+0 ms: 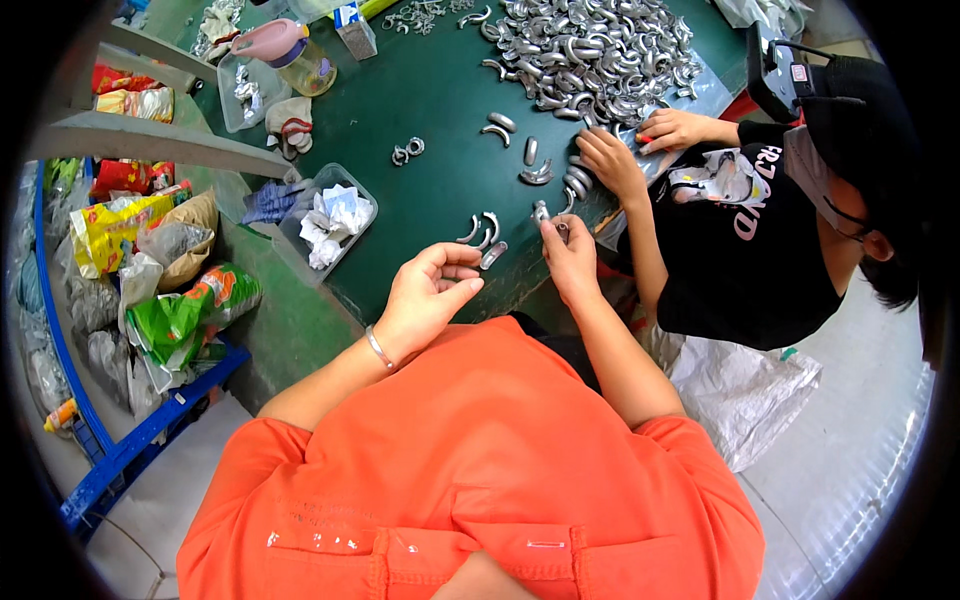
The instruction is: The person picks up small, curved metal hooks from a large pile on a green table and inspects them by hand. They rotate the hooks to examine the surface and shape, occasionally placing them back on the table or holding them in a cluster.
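My right hand (572, 266) is closed on a small curved metal piece (541, 211), which sticks up past the thumb and fingertips at the table's near edge. A round metal end also shows by its fingers. My left hand (428, 298), with a bracelet at the wrist, holds nothing; its fingers are loosely bent and the thumb stands apart. Just beyond its fingertips, several curved metal pieces (493, 256) lie on the green table (440, 110). Farther right, a short row of the same pieces (578, 180) lies beside a co-worker's hand (612, 160).
A large heap of curved metal pieces (590, 50) covers the far right. The co-worker (740, 230) sits close on my right. At left are a plastic box with white paper (335, 225), a pink-lidded bottle (305, 65), a glove (290, 125) and a blue-framed rack (150, 425).
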A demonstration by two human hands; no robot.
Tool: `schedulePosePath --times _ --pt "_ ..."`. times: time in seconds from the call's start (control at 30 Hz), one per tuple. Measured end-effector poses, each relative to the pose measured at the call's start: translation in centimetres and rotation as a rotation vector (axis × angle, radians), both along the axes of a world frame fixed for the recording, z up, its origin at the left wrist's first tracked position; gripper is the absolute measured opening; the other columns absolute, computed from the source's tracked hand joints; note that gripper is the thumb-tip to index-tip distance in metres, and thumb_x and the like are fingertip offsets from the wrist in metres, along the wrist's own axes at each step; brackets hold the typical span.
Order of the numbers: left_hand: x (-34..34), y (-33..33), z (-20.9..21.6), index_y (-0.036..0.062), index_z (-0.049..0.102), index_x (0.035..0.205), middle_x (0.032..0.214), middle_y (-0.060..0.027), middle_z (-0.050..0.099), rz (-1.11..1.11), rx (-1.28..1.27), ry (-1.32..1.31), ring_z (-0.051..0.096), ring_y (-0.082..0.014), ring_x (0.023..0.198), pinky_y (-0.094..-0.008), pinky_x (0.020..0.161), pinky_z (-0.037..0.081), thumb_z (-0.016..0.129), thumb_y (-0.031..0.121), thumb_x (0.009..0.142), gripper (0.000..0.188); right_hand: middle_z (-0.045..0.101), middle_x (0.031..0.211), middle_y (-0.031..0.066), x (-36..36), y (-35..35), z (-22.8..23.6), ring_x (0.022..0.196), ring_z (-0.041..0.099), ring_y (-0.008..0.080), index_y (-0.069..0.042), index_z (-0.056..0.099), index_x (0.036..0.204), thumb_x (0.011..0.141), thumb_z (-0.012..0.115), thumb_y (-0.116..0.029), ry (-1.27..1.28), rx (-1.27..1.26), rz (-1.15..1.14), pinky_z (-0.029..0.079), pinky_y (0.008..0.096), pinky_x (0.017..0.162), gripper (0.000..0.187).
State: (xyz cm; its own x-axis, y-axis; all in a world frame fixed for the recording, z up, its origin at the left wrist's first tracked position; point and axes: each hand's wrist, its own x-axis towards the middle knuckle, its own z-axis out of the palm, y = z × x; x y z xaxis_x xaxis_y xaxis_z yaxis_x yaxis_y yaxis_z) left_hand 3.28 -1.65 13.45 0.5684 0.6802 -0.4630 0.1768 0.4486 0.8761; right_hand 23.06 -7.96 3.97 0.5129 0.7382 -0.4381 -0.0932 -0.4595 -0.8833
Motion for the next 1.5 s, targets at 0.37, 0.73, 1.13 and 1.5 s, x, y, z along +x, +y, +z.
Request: schedulePosePath --times 0.37,0.73,1.13,1.5 --pt "-0.9 0.4 0.1 -0.0022 0.053 0.102 0.099 -0.0078 0.058 0.028 -0.026 0.033 0.055 -0.0125 0.09 -0.0252 0.081 0.045 0.058 0.0 0.08 0.023 0.059 0.082 0.0124 3.0 5.7 -0.9 0.075 0.063 0.0207 -0.002 0.044 0.073 0.081 0.053 -0.006 0.492 0.102 -0.248 0.054 0.0281 0.052 0.013" --pt "-1.8 1.2 -0.4 -0.0028 0.054 0.1 0.093 -0.0079 0.06 0.092 -0.037 -0.001 0.057 -0.0122 0.086 -0.0237 0.078 0.046 0.059 0.0 0.08 0.021 0.062 0.071 0.0159 14.4 15.0 -8.7 0.055 0.064 0.0207 0.004 0.055 0.084 0.077 0.064 -0.01 -0.627 -0.267 -0.143 0.049 0.0311 0.044 0.018" --pt "-1.8 1.3 -0.7 -0.0031 0.052 0.104 0.093 -0.0079 0.059 0.11 -0.034 -0.013 0.056 -0.0116 0.086 -0.0236 0.077 0.046 0.059 0.001 0.079 0.026 0.058 0.066 0.0101 10.7 11.4 -4.9 0.048 0.058 0.0172 0.0 0.051 0.081 0.079 0.06 -0.012 -0.24 0.024 -0.247 0.044 0.0298 0.041 0.015" --pt "0.2 1.6 1.1 -0.0044 0.05 0.107 0.085 -0.0081 0.058 0.123 -0.112 -0.089 0.057 -0.0128 0.072 -0.0242 0.065 0.048 0.059 0.006 0.082 0.029 0.055 0.065 0.0068 -4.1 3.5 8.3 0.053 0.053 0.009 0.0 0.052 0.079 0.076 0.063 -0.004 -0.194 0.44 0.348 0.044 0.023 0.047 0.012"
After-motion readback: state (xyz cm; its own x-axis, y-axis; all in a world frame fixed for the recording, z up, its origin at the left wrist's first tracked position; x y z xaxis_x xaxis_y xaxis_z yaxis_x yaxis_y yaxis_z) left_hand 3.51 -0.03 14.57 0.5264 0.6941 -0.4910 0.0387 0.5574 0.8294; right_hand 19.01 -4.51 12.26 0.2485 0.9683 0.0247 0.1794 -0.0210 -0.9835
